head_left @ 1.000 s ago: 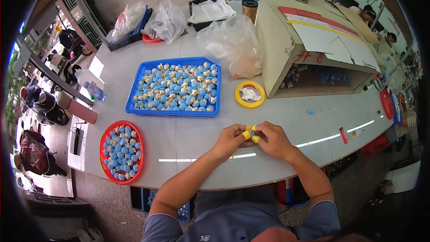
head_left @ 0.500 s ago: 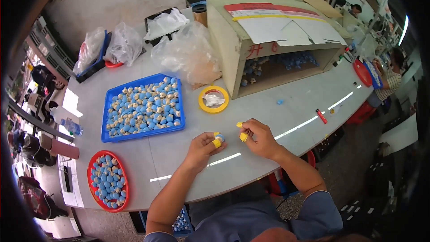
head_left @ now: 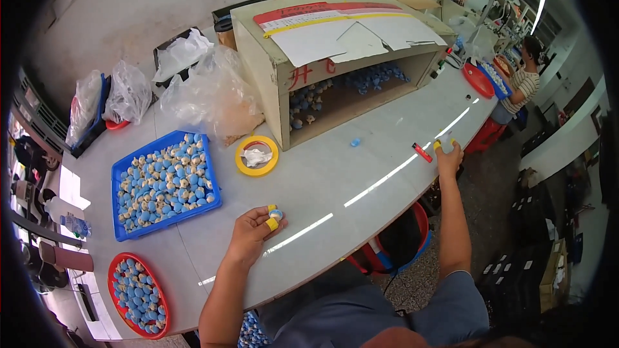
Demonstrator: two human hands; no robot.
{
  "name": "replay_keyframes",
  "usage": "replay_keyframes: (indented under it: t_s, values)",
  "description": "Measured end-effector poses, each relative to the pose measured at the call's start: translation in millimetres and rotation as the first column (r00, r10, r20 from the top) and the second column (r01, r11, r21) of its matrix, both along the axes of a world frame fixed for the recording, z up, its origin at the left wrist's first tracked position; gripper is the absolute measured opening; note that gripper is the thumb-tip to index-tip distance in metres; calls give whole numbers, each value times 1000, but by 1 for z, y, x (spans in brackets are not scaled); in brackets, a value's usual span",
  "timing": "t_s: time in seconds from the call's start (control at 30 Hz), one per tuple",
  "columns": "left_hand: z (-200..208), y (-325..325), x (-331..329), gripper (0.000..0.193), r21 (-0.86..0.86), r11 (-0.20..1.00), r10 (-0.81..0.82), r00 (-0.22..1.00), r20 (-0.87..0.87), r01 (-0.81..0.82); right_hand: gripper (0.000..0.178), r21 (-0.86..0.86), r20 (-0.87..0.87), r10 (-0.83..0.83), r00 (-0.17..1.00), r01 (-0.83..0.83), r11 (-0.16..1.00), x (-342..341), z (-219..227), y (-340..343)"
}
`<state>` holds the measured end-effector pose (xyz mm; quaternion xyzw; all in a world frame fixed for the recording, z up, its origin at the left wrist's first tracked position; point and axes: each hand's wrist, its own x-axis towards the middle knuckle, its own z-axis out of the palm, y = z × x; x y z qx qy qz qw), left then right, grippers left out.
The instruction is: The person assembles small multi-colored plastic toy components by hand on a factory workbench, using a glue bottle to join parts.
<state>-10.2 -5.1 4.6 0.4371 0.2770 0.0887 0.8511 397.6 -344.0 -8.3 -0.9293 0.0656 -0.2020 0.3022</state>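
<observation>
My left hand rests on the grey table near its front edge. It pinches a small blue piece between fingertips capped in yellow. My right arm is stretched far to the right. There my right hand, also with yellow fingertips, lies at the table's edge beside a small red stick. Whether that hand grips anything is unclear. A loose blue piece lies on the table between the hands.
A blue tray of blue and cream pieces sits to the left, with a red round tray of blue pieces below it. Behind stand a yellow ring dish, a clear bag and an open cardboard box. Another person sits far right.
My hands have parted. The right hand has swung far out to the right edge by the red stick. The left hand stays near the front with the blue piece, and my view has turned right.
</observation>
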Motion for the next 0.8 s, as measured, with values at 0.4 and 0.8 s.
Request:
replay_keyframes:
  t_s: [0.4,0.8]
  values:
    - [2,4,-1,35,151,984,-79,993,-90,92,29,462,100,777,622,-721,517,-110,43,106]
    - [-2,12,-5,36,71,984,-163,987,-6,163,29,236,337,926,-169,-937,-257,-237,42,216]
